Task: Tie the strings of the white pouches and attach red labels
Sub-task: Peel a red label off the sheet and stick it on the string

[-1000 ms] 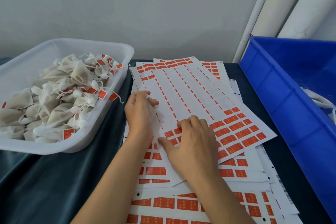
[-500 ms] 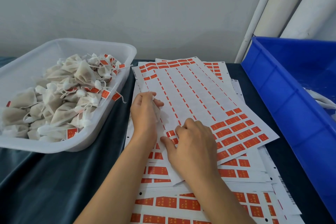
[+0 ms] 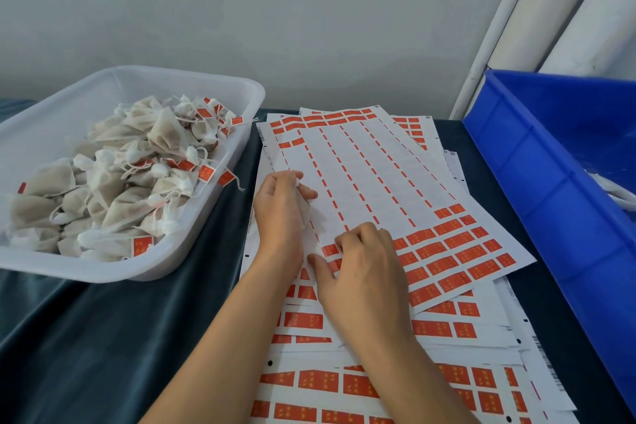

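1. Our left hand (image 3: 280,213) is clenched around a white pouch (image 3: 303,205), keeping it just beside our right hand (image 3: 364,280), probably so a peeled label travels hardly any way to it.
2. Our right hand's fingertips (image 3: 344,244) press on a red label (image 3: 329,249) on the top sheet (image 3: 361,179); whether they grip it we cannot tell.
3. Little of the pouch shows: soft white fabric bulging past our knuckles.
4. Left of our left hand, the white tray (image 3: 237,179) holds finished pouches; right of our right hand stands a blue bin (image 3: 537,182).
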